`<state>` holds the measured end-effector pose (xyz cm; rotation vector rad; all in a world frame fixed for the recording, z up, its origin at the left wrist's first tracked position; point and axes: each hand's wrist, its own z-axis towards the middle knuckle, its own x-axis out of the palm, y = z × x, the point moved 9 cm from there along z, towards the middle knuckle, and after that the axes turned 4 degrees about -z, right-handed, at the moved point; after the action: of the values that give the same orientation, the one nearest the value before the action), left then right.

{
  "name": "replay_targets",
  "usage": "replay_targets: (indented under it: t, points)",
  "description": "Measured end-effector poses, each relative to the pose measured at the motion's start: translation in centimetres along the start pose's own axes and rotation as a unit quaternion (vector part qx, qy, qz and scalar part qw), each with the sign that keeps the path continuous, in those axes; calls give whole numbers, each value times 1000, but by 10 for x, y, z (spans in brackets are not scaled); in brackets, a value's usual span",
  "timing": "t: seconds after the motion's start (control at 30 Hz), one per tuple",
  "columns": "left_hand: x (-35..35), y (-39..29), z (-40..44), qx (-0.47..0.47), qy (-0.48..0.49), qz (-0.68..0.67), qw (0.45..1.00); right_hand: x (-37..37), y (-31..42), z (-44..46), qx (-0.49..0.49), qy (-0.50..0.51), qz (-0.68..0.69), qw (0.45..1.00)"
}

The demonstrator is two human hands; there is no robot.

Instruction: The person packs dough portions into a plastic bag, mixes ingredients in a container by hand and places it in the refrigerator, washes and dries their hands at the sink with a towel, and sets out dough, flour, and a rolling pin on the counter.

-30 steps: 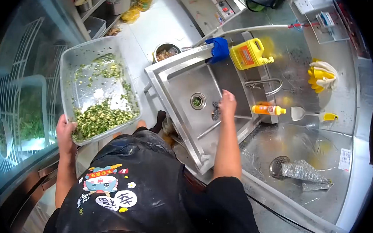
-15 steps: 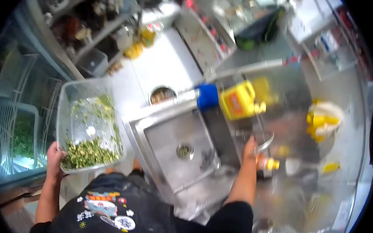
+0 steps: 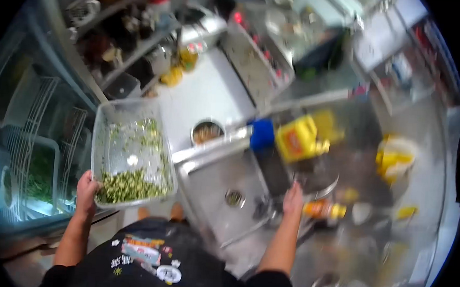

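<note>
My left hand [image 3: 86, 191] is closed on the left rim of a clear plastic tub [image 3: 99, 135], which tilts toward me. Chopped green vegetables [image 3: 132, 187] are heaped at the tub's near end, with scattered bits along its floor and walls. My right hand [image 3: 292, 200], a little blurred, is stretched out at the right side of the steel sink [image 3: 211, 187], with nothing visible in it. Just beyond its fingertips is the curved rim of a metal bowl [image 3: 328, 190]. An orange bottle with a yellow cap [image 3: 321, 208] lies right beside this hand.
A yellow jug [image 3: 297, 139] and a blue box-like item [image 3: 262, 134] stand behind the sink. Yellow-and-white gloves or cloths [image 3: 396, 156] lie on the steel counter at right. A bowl of food [image 3: 207, 133] is beyond the sink; a glass-doored fridge [image 3: 35, 147] is at left.
My right hand has drawn back from the metal bowl's rim, moving left and toward me. The tub, in my left hand, has shifted right in view as the camera turned.
</note>
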<state>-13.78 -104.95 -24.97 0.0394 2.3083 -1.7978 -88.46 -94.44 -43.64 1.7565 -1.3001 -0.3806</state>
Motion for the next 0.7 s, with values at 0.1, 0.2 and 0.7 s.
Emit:
replay_targets:
  t: [0.1, 0.2, 0.7]
  points:
    - [12, 2, -7, -11, 7, -78, 997, 42, -8, -59, 76, 172, 295, 937]
    - [11, 16, 0, -34, 47, -117, 992, 39, -7, -55, 38, 144, 395, 906]
    - [13, 10, 4, -28, 50, -73, 996, 36, 15, -80, -57, 251, 348, 902]
